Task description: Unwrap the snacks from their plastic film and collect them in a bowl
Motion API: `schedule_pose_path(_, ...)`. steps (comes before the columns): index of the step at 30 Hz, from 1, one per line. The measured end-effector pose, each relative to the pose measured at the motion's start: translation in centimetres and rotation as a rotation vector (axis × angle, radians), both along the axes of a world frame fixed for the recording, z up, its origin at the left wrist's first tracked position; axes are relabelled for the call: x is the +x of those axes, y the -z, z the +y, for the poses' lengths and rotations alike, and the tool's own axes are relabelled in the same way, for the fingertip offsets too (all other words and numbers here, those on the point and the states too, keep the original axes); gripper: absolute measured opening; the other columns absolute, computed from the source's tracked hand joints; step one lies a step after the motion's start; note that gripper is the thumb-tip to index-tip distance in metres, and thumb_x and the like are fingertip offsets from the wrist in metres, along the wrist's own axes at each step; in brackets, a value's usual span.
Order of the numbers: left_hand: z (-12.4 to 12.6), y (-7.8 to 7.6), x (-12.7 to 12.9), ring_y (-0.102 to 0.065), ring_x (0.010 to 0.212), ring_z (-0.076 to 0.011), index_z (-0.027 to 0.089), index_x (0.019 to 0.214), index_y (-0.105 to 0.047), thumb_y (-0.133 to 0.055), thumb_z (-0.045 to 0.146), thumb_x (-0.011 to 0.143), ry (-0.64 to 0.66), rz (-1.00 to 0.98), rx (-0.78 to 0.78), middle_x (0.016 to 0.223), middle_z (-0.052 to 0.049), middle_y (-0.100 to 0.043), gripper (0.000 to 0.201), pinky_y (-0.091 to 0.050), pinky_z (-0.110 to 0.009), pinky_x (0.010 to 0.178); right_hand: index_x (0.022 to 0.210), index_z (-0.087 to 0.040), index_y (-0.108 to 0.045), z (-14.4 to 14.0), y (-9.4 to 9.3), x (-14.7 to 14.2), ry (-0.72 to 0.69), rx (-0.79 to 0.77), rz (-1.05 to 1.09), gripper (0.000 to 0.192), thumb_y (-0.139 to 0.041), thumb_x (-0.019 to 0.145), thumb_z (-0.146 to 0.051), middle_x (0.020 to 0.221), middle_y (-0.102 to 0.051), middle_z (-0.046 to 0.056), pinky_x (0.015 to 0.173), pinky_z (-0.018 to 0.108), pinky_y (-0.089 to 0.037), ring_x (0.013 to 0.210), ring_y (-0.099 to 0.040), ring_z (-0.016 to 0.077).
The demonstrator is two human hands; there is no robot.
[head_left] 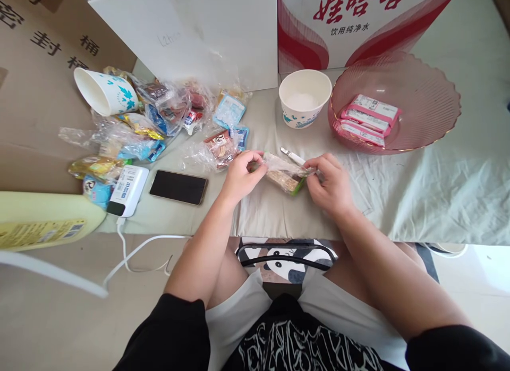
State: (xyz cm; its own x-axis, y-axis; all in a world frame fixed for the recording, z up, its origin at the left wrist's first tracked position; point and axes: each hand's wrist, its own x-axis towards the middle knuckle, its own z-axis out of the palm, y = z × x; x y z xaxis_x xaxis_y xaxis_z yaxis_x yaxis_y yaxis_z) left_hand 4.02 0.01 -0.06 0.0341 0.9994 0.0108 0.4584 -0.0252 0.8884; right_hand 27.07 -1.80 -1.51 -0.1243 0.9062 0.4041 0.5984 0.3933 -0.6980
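Observation:
My left hand [242, 175] and my right hand [330, 182] both pinch a clear-wrapped snack packet [285, 175] with a brown biscuit inside, one hand at each end, just above the cloth-covered table [418, 195]. A small white-handled tool [294, 157] lies on the cloth right behind the packet. An upright white paper cup [305, 98] stands further back, and a pink plastic bowl [422, 94] to its right holds pink-wrapped packets [370, 118].
A heap of wrapped snacks [159, 116] and a tipped paper cup [104, 91] lie at the left. A black phone [179, 187] and a white power bank [128, 190] with a cable sit near the front edge. Cardboard boxes [358, 20] stand behind.

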Motion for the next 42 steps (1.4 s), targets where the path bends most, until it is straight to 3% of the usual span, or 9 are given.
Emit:
schedule_pose_path(5, -0.2, -0.3, -0.4, -0.063, 0.078, -0.0150, 0.021, 0.090, -0.057, -0.067, 0.030, 0.083, -0.022, -0.081, -0.018, 0.092, -0.002, -0.067, 0.014, -0.048, -0.027, 0.068, 0.081, -0.025, -0.054, -0.3, -0.9, 0.7, 0.144, 0.067, 0.136, 0.021, -0.046, 0.074, -0.008, 0.088, -0.065, 0.006, 0.082, 0.041, -0.049, 0.086, -0.063, 0.0240)
schedule_pose_path(8, -0.4, -0.4, -0.2, -0.067, 0.106, -0.0189, 0.023, 0.109, -0.061, -0.063, 0.020, 0.082, 0.036, -0.038, 0.094, 0.118, -0.006, -0.070, 0.027, -0.052, -0.028, 0.081, 0.100, -0.024, -0.059, -0.8, -1.1, 0.6, -0.015, 0.153, 0.166, 0.029, -0.050, 0.075, -0.012, 0.108, -0.069, 0.009, 0.092, 0.045, -0.050, 0.104, -0.065, 0.0272)
schedule_pose_path(11, -0.2, 0.2, -0.2, -0.069, 0.104, -0.0187, 0.023, 0.108, -0.063, -0.058, 0.011, 0.080, 0.069, 0.013, 0.145, 0.107, -0.004, -0.073, 0.031, -0.053, -0.031, 0.087, 0.098, -0.025, -0.063, -1.0, -1.0, 0.6, -0.178, 0.203, 0.044, 0.024, -0.053, 0.078, -0.015, 0.095, -0.072, 0.005, 0.089, 0.044, -0.050, 0.098, -0.067, 0.0261)
schedule_pose_path(17, 1.1, 1.6, -2.1, -0.062, 0.073, -0.0157, 0.023, 0.091, -0.062, -0.048, 0.006, 0.070, -0.268, 0.000, 0.214, 0.076, 0.001, -0.063, 0.030, -0.050, -0.029, 0.072, 0.083, -0.025, -0.062, -0.7, -1.3, 1.8, 0.236, 0.275, -0.007, 0.021, -0.047, 0.084, -0.009, 0.079, -0.067, 0.004, 0.078, 0.040, -0.050, 0.080, -0.064, 0.0229)
schedule_pose_path(19, 1.0, 1.2, -2.4, -0.066, 0.086, -0.0187, 0.022, 0.091, -0.063, -0.048, 0.009, 0.071, -0.209, -0.023, 0.245, 0.088, -0.002, -0.068, 0.029, -0.052, -0.031, 0.080, 0.092, -0.024, -0.062, -1.0, -1.8, 2.0, 0.229, 0.343, 0.048, 0.022, -0.046, 0.085, -0.011, 0.090, -0.068, 0.007, 0.081, 0.041, -0.051, 0.087, -0.066, 0.0241)
schedule_pose_path(24, -0.3, -1.0, -1.3, -0.061, 0.125, -0.0277, 0.021, 0.109, -0.068, -0.059, 0.030, 0.083, 0.196, 0.122, 0.293, 0.131, -0.010, -0.069, 0.029, -0.048, -0.040, 0.103, 0.114, -0.023, -0.062, -2.1, -2.3, 1.2, -0.182, 0.339, -0.082, 0.026, -0.057, 0.088, -0.023, 0.103, -0.072, 0.008, 0.082, 0.041, -0.050, 0.094, -0.066, 0.0254)
schedule_pose_path(29, -0.7, -1.4, -0.5, -0.067, 0.085, -0.0219, 0.019, 0.099, -0.073, -0.066, 0.038, 0.083, 0.262, 0.366, 0.089, 0.095, -0.006, -0.075, 0.026, -0.049, -0.034, 0.081, 0.123, -0.020, -0.067, -2.0, -1.2, 0.7, -0.132, 0.123, -0.446, 0.034, -0.060, 0.090, -0.020, 0.108, -0.072, 0.009, 0.087, 0.042, -0.041, 0.100, -0.061, 0.0280)
schedule_pose_path(37, -0.3, -1.8, -0.7, -0.058, 0.064, -0.0144, 0.019, 0.075, -0.068, -0.064, 0.036, 0.085, 0.028, 0.009, -0.040, 0.071, -0.002, -0.069, 0.020, -0.044, -0.027, 0.062, 0.081, -0.023, -0.070, -1.7, -1.0, 0.9, -0.104, 0.182, -0.389, 0.020, -0.056, 0.093, -0.015, 0.072, -0.064, 0.002, 0.080, 0.038, -0.036, 0.081, -0.055, 0.0212)
schedule_pose_path(42, -0.2, -2.2, -0.5, -0.062, 0.065, -0.0146, 0.019, 0.071, -0.066, -0.071, 0.035, 0.079, -0.059, -0.325, -0.193, 0.071, -0.001, -0.069, 0.018, -0.049, -0.028, 0.064, 0.097, -0.023, -0.071, -1.8, -1.1, 0.8, -0.071, 0.178, -0.354, 0.024, -0.054, 0.086, -0.009, 0.097, -0.071, 0.007, 0.074, 0.036, -0.040, 0.086, -0.061, 0.0217)
